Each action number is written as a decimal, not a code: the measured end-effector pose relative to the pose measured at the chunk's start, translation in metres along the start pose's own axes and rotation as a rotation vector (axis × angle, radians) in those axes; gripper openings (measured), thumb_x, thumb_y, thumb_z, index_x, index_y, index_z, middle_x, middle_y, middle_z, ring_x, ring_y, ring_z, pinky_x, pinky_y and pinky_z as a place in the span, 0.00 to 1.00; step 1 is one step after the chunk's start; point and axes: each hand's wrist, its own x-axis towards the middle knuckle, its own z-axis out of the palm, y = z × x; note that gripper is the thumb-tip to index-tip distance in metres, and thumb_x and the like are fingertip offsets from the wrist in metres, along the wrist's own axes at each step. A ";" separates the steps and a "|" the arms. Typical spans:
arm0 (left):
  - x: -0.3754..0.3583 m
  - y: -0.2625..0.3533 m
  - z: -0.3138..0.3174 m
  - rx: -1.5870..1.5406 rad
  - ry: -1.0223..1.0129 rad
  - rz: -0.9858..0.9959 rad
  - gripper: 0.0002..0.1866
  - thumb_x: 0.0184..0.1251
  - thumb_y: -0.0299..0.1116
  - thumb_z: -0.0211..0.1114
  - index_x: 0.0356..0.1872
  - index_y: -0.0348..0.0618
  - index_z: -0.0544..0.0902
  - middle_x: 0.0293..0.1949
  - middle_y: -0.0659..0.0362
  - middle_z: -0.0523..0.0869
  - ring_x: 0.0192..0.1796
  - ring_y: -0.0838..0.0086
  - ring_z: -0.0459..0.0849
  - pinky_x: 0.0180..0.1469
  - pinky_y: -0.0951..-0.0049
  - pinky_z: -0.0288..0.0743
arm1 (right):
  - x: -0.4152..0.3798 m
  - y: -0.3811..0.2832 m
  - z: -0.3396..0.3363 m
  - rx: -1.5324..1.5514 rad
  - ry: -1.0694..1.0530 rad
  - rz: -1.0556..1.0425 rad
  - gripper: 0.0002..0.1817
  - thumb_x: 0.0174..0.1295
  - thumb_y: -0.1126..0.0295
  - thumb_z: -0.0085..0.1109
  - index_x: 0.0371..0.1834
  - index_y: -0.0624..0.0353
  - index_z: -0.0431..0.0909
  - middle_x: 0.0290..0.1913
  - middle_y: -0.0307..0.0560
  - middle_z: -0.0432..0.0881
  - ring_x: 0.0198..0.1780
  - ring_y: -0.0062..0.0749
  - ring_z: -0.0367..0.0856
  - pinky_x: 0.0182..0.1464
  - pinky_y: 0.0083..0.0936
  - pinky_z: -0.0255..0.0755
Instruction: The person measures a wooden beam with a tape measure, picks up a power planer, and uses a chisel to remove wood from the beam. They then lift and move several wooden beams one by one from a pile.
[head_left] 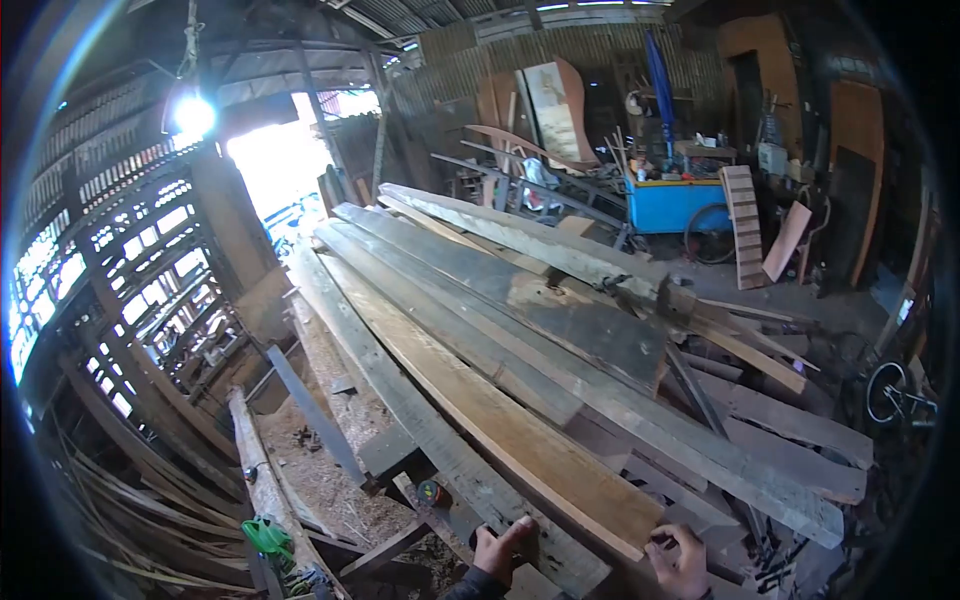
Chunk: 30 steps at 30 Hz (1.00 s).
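Note:
A light-brown plank (pixel 510 420) stretches away from me, its near end beside my right hand (pixel 680 562). The fingers of that hand are curled, with thumb and fingertips at the plank's end corner. My left hand (pixel 500 552) is closed beside a weathered grey beam (pixel 440 450), its thumb lying against the beam. Something dark shows at its fingers, too small to make out. Just beyond that hand sits a small round black item (pixel 432 493) with yellow and red marks, like a tape measure.
More long boards (pixel 600 390) lie alongside in a stack. A green plastic-looking object (pixel 268 538) rests at lower left, near sawdust (pixel 320 460). A blue cart (pixel 675 207) and a slatted board (pixel 742 228) stand at the back right. Loose planks (pixel 790 425) cover the right-hand floor.

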 end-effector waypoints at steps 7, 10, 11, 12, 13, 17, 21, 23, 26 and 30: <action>0.002 0.001 -0.002 0.049 0.027 -0.051 0.27 0.68 0.38 0.76 0.57 0.45 0.68 0.45 0.57 0.85 0.41 0.72 0.87 0.40 0.63 0.83 | -0.006 -0.026 0.000 -0.023 0.194 -0.077 0.12 0.67 0.69 0.68 0.50 0.62 0.83 0.48 0.55 0.85 0.50 0.50 0.85 0.55 0.38 0.78; 0.012 -0.004 -0.013 0.077 -0.049 -0.052 0.27 0.68 0.38 0.76 0.59 0.45 0.68 0.44 0.58 0.85 0.41 0.72 0.87 0.40 0.65 0.83 | 0.000 -0.021 -0.003 -0.007 0.177 -0.113 0.13 0.67 0.70 0.67 0.51 0.63 0.82 0.49 0.56 0.85 0.52 0.50 0.84 0.57 0.39 0.77; 0.017 -0.006 -0.018 0.075 -0.125 -0.060 0.28 0.68 0.38 0.76 0.59 0.44 0.68 0.44 0.58 0.85 0.41 0.71 0.87 0.40 0.65 0.83 | 0.003 -0.019 -0.005 0.013 0.163 -0.118 0.13 0.67 0.70 0.66 0.51 0.63 0.81 0.50 0.57 0.84 0.53 0.51 0.84 0.58 0.39 0.77; 0.021 -0.008 -0.023 0.074 -0.125 -0.058 0.28 0.68 0.38 0.76 0.59 0.44 0.68 0.44 0.58 0.85 0.41 0.71 0.87 0.40 0.65 0.83 | 0.006 -0.017 -0.006 0.012 0.163 -0.120 0.13 0.67 0.70 0.66 0.51 0.63 0.81 0.50 0.57 0.84 0.53 0.51 0.84 0.58 0.39 0.77; 0.025 -0.009 -0.027 0.076 -0.163 -0.076 0.31 0.67 0.39 0.77 0.61 0.44 0.66 0.45 0.58 0.85 0.41 0.71 0.87 0.40 0.65 0.83 | 0.010 -0.014 -0.006 0.040 0.157 -0.140 0.14 0.67 0.70 0.66 0.52 0.64 0.81 0.51 0.57 0.84 0.54 0.52 0.84 0.58 0.39 0.77; 0.023 -0.019 -0.014 0.009 -0.161 0.216 0.08 0.71 0.34 0.72 0.42 0.44 0.81 0.28 0.63 0.81 0.25 0.77 0.78 0.26 0.73 0.70 | 0.017 -0.022 -0.003 0.062 0.180 -0.174 0.16 0.66 0.68 0.67 0.54 0.63 0.80 0.54 0.57 0.83 0.56 0.55 0.83 0.60 0.42 0.77; 0.016 -0.015 0.006 0.015 -0.065 0.212 0.20 0.74 0.37 0.69 0.20 0.52 0.72 0.17 0.70 0.70 0.15 0.82 0.64 0.20 0.76 0.53 | 0.022 -0.037 0.007 0.002 0.161 -0.275 0.19 0.67 0.62 0.66 0.56 0.61 0.80 0.58 0.57 0.81 0.61 0.54 0.79 0.62 0.44 0.74; 0.018 -0.020 0.003 -0.032 -0.013 0.209 0.17 0.74 0.37 0.69 0.23 0.51 0.74 0.18 0.69 0.71 0.17 0.82 0.66 0.21 0.77 0.55 | 0.025 -0.037 0.021 -0.034 0.147 -0.288 0.19 0.67 0.62 0.66 0.56 0.61 0.80 0.58 0.56 0.81 0.61 0.54 0.79 0.63 0.45 0.72; 0.002 -0.004 0.010 -0.019 -0.049 0.203 0.17 0.73 0.38 0.69 0.23 0.48 0.77 0.18 0.67 0.73 0.17 0.80 0.69 0.21 0.76 0.59 | 0.034 -0.033 0.040 -0.112 0.137 -0.349 0.18 0.68 0.61 0.66 0.54 0.60 0.81 0.56 0.56 0.81 0.59 0.54 0.78 0.63 0.47 0.70; 0.005 -0.004 -0.001 -0.007 -0.075 0.182 0.09 0.72 0.37 0.71 0.37 0.44 0.82 0.26 0.62 0.82 0.23 0.75 0.79 0.24 0.72 0.74 | 0.037 -0.032 0.054 -0.097 0.145 -0.323 0.13 0.69 0.64 0.63 0.50 0.62 0.82 0.53 0.56 0.82 0.57 0.55 0.78 0.61 0.47 0.72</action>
